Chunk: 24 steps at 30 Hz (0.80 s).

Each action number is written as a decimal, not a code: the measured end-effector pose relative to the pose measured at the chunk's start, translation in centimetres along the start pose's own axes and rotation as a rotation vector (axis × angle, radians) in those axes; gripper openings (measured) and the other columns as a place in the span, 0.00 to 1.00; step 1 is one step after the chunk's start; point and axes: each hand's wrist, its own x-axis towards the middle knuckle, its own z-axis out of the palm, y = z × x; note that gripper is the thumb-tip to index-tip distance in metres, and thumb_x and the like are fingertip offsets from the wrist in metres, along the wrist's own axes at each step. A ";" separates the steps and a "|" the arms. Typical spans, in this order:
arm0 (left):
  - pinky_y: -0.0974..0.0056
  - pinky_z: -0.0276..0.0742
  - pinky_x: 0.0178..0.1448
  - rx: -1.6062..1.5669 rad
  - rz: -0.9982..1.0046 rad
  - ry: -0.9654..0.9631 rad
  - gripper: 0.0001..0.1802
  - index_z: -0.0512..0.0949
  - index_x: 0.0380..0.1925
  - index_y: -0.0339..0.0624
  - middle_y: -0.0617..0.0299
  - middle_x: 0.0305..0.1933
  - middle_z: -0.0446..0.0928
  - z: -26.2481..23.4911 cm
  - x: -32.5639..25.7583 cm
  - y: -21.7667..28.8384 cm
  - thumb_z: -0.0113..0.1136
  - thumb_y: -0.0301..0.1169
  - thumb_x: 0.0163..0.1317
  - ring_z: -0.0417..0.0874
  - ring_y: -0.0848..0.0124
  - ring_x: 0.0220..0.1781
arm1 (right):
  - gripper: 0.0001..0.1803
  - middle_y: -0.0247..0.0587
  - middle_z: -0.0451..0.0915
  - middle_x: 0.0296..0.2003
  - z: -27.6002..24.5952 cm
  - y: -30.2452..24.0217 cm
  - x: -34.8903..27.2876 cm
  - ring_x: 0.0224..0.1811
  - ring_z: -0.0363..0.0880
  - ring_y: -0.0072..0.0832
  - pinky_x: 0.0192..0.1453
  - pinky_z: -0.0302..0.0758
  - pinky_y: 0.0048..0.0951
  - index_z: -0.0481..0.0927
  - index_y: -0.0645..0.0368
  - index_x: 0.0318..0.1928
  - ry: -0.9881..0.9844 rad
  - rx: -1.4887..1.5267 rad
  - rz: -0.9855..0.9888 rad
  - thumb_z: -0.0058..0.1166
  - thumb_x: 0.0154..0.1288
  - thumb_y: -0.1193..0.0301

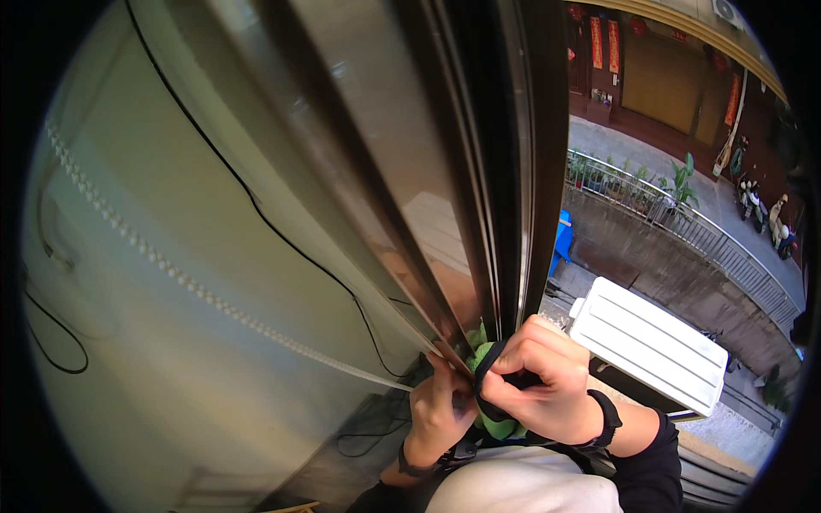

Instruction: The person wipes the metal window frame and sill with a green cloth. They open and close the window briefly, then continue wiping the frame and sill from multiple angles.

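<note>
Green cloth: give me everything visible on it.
The green cloth looks soft and fuzzy, with a black band that may be its edging. It is bunched up, not spread, against the lower visible end of the dark window frame. The right hand pinches it at the band; whether the left hand beside it touches it is unclear. More green shows below the hands.

Daylight is coming from the right, whitening the outdoor unit (650, 342). The wall (214, 368) is looking dimmer. The window frame (338, 128) is blurring toward its top edge, the glass (398, 128) is reflecting palely, and fisheye distortion is bending straight edges.
</note>
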 end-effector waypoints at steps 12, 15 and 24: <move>0.56 0.75 0.28 0.017 -0.044 -0.117 0.37 0.65 0.67 0.26 0.53 0.22 0.78 -2.7 0.4 -0.3 0.65 0.19 0.56 0.80 0.54 0.22 | 0.13 0.43 0.79 0.40 -1.1 1.5 -3.2 0.39 0.76 0.40 0.44 0.74 0.36 0.82 0.63 0.41 -0.131 -0.059 -0.096 0.67 0.53 0.78; 0.56 0.75 0.27 -0.014 -0.060 -0.124 0.34 0.67 0.65 0.27 0.53 0.21 0.77 -2.7 0.5 -0.2 0.65 0.19 0.56 0.80 0.54 0.21 | 0.19 0.41 0.77 0.47 -1.0 1.4 -3.6 0.46 0.73 0.40 0.50 0.71 0.36 0.82 0.60 0.45 -0.156 -0.139 -0.150 0.69 0.49 0.76; 0.54 0.75 0.26 0.012 -0.041 -0.087 0.24 0.75 0.53 0.28 0.52 0.21 0.78 -2.2 0.5 -0.5 0.63 0.16 0.54 0.80 0.53 0.21 | 0.21 0.39 0.70 0.51 0.2 1.5 -3.2 0.52 0.65 0.42 0.54 0.68 0.39 0.83 0.51 0.43 -0.086 -0.155 -0.215 0.70 0.44 0.70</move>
